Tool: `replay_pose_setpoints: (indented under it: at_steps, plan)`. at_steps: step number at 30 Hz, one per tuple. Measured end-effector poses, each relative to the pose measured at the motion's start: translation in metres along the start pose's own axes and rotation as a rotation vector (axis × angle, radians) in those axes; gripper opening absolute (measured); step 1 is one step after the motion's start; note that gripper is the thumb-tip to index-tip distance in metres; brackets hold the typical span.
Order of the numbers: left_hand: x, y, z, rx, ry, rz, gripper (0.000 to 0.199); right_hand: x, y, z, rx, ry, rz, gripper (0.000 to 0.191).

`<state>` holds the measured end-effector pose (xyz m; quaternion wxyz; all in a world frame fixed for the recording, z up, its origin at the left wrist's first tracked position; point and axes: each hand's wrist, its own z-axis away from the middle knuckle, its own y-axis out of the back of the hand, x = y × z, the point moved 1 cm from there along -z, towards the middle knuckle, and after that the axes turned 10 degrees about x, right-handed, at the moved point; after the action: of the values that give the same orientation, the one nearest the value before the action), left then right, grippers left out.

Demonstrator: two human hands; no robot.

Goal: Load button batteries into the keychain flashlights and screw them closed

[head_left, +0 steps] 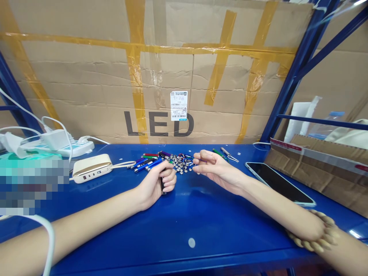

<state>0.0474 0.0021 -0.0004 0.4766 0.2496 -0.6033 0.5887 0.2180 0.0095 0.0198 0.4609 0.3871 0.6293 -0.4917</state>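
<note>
- Left hand [156, 182] curls round one tube [163, 188].
- Right hand [218, 170] bent beside bits [180, 169]; cannot tell if pinching.
- Pens [141, 165] left of bits lie unheld.

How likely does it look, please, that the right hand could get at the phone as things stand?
Probably yes: the phone lies on the shelf just beside the right forearm, and nothing visible blocks the right hand, though it would likely have to draw back and turn.

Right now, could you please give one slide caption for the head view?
Left hand grips a dark object; right hand near small metal parts.
</note>
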Motion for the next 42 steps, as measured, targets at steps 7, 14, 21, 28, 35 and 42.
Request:
replay_pose_setpoints:
  at_steps: [7,14,21,28,35,42]
  plan:
    - [0.0005,0.001,-0.0005,-0.008,-0.008,-0.007,0.044,0.0001,0.0006,-0.0001,-0.026,-0.012,0.005,0.039]
    - [0.0003,0.0003,-0.0004,-0.003,-0.011,-0.009,0.044,-0.0004,0.0016,-0.0008,-0.042,0.0,0.02,0.04]
    - [0.0003,0.0005,-0.0008,-0.001,-0.001,-0.011,0.044,-0.0002,-0.0001,-0.0011,-0.026,-0.011,0.024,0.04]
    - [0.0001,0.0004,-0.0006,0.002,-0.004,-0.015,0.044,-0.001,-0.0016,-0.0003,-0.024,-0.021,-0.016,0.041]
    - [0.0006,-0.0004,-0.0011,-0.001,-0.006,-0.011,0.045,0.0017,0.0015,-0.0017,-0.065,-0.008,-0.048,0.038]
    - [0.0005,0.0003,-0.0002,0.001,-0.005,-0.014,0.045,0.0023,0.0014,-0.0016,-0.037,-0.026,-0.042,0.034]
